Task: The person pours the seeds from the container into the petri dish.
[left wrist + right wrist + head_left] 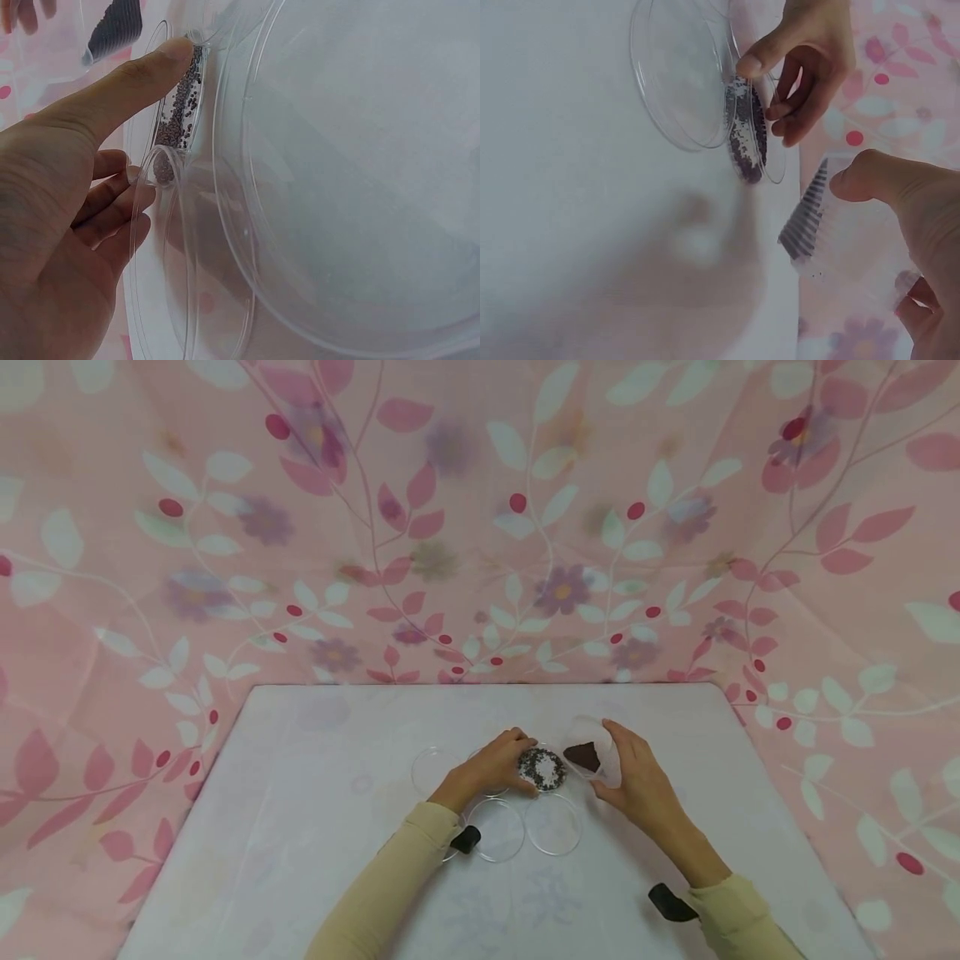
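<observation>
A clear petri dish (551,771) holds small dark granules (529,766) scattered unevenly over its bottom. My left hand (491,767) grips this dish at its left side, the thumb at the near rim and the fingers at the far rim. Just to the right, my right hand (637,781) holds a clear plastic cup (609,768), thumb on one side and fingers on the other. The cup is tilted toward the dish, and a wedge of dark granules (808,214) lies against its ribbed wall. Whether any granules are falling cannot be seen.
Several more clear petri dishes stand close by: one at the far left (433,748), one nearer me (496,862), one at the near right (553,855). Others are partly hidden by my left arm. A white cloth covers the table (300,827); a floral curtain (480,568) hangs behind.
</observation>
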Available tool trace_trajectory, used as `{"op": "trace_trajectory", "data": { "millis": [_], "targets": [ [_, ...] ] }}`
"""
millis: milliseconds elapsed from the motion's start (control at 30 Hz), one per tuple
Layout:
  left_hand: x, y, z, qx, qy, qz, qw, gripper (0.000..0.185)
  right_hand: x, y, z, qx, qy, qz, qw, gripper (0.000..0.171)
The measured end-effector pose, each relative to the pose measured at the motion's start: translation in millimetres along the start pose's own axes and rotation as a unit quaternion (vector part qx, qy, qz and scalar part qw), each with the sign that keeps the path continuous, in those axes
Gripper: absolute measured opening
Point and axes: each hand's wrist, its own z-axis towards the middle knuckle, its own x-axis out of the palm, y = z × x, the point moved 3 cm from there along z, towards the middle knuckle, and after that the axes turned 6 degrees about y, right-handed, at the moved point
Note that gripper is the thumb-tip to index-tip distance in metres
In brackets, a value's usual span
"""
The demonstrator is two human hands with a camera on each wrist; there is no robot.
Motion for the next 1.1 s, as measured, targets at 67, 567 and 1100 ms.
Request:
{"op": "trace_trajectory", "data": {
  "millis": [67,567,1100],
  "targets": [
    [1.8,0.9,-1.6,-0.003,0.001,-0.003,1.0,0.089,2,-3,-4,0.021,-0.002,0.023,1.0,0.102],
    [8.7,8.4,-0.9,-0.015,-0.001,0.003,0.9999,0.09,22,-26,-34,0.083,-0.088,0.128,0.984,0.098],
    [4.4,2.8,3.5,-0.005,-0.003,0.003,1.0,0.09,30,-45,-54,0.246,-0.071,0.299,0.919,0.094]
  ]
}}
